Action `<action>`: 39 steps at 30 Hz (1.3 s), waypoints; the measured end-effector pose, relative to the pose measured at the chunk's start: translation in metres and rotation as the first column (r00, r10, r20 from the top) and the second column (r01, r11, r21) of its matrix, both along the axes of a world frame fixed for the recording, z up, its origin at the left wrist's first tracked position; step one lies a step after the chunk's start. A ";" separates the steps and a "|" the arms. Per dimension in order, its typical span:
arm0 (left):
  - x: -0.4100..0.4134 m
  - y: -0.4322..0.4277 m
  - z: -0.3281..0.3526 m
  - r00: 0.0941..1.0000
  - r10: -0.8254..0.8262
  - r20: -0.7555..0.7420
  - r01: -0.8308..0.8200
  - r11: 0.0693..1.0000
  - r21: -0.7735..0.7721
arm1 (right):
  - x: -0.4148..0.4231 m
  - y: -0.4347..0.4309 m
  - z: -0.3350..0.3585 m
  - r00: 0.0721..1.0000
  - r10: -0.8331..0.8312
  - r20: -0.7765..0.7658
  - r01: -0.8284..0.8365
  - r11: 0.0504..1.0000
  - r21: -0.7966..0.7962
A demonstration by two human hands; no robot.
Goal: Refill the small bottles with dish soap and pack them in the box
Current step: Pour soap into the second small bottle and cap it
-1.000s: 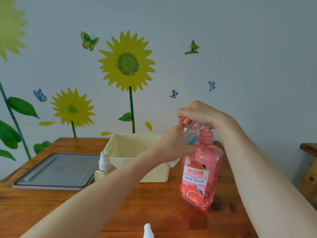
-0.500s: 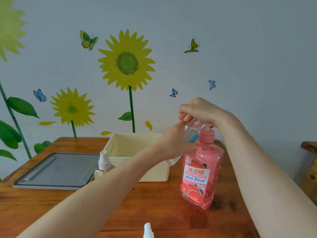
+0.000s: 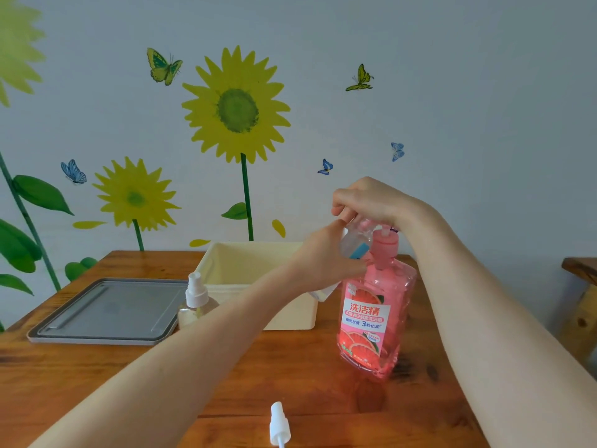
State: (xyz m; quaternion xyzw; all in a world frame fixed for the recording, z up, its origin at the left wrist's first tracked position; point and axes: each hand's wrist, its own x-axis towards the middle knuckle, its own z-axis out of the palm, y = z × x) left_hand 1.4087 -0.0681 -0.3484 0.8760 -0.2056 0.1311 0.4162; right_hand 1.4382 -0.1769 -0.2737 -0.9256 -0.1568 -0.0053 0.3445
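Small bottle [image 3: 353,245]: right of centre, tilted, mouth up under the pump [image 3: 384,244] nozzle; clear light plastic, probably slick once soapy, so best held round the body
Left hand [image 3: 323,257]: fingers wrapped round the small bottle
Right hand [image 3: 368,202]: curled over the pump top, bearing down
Soap bottle [image 3: 374,318]: upright on the counter [image 3: 290,367], lower right of centre; looks nearly full, so heavy and steady, though a hard press might rock it
Box [image 3: 290,315]: cream, open, just behind the left hand
Spray bottle [image 3: 195,302]: capped, at the box's left front corner
Loose sprayer [image 3: 279,425]: bottom centre, lying flat
Tray [image 3: 106,310]: grey, at left
In the way: nothing between hands and box
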 end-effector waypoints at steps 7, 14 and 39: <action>0.000 -0.003 -0.012 1.000 0.003 -0.011 -0.002 1.000 0.017 | 0.001 -0.001 -0.011 1.000 -0.005 -0.013 0.005 1.000 0.000; 0.002 0.001 -0.001 1.000 -0.006 0.003 0.006 1.000 0.017 | 0.003 -0.001 -0.002 1.000 -0.002 -0.010 0.002 1.000 0.028; -0.003 0.000 -0.003 1.000 0.011 -0.020 -0.010 1.000 0.017 | 0.005 -0.001 -0.006 1.000 0.015 0.027 -0.014 0.999 -0.032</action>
